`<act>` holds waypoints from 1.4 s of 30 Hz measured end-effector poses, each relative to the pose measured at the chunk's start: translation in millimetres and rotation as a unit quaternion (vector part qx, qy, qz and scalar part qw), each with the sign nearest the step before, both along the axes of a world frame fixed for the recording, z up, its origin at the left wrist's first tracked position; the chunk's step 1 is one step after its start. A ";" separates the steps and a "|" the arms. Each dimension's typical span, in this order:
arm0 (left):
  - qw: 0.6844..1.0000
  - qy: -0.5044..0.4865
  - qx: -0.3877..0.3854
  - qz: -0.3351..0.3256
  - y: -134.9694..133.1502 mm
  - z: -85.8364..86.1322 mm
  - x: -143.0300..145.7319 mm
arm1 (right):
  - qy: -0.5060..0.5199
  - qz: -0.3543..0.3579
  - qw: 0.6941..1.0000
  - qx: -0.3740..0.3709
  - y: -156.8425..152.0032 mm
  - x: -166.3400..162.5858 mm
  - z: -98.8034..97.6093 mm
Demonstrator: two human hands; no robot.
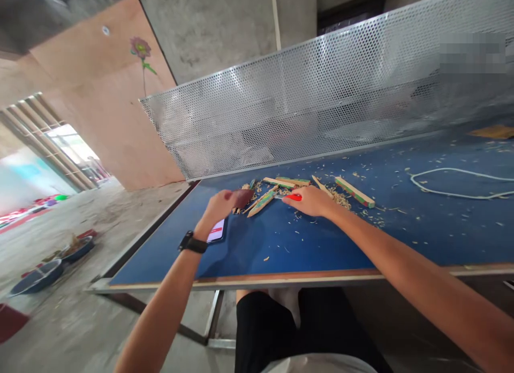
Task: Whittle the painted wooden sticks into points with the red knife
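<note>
My left hand (220, 204) is closed round a dark reddish-brown piece (242, 198), held just above the blue table (281, 244). My right hand (311, 200) rests on the tabletop, closed on a red-handled tool (294, 197) whose tip points left. Between and behind the hands lie several wooden sticks (263, 200) painted in green and red stripes, among wood shavings (341, 200). A longer striped stick (355, 192) lies right of my right hand. A black watch (193, 243) is on my left wrist, and a phone (217, 231) lies flat under that wrist.
A perforated metal screen (321, 94) stands along the table's far edge. A white cord (458, 183) loops at the right. The wooden front edge (281, 279) is close to my lap. Bowls (40, 274) sit on the concrete floor at left.
</note>
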State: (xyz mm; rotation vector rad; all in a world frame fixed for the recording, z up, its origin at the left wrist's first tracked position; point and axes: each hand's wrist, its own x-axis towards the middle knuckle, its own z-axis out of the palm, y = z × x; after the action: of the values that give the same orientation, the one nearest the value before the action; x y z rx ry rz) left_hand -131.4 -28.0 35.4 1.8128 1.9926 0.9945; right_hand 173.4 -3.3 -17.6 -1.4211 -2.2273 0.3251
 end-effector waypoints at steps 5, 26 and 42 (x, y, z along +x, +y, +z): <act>0.951 0.253 -0.065 -0.165 17.4 -24.2 68.3 | 0.000 -0.067 0.997 -0.026 6.5 17.9 -0.8; 0.944 0.319 -0.042 -0.072 19.5 -41.5 109.0 | 0.023 -0.034 0.999 0.014 11.9 17.2 -10.5; 0.954 -0.206 -0.084 -0.203 19.6 -38.2 121.2 | 0.096 -0.039 0.994 0.022 5.0 18.1 -1.5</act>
State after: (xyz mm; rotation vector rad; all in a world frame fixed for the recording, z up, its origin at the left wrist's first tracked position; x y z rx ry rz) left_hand -10.3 -8.4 -2.7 1.6606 1.3448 0.9412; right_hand 191.5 1.7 -19.0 -1.3883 -2.0072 0.3685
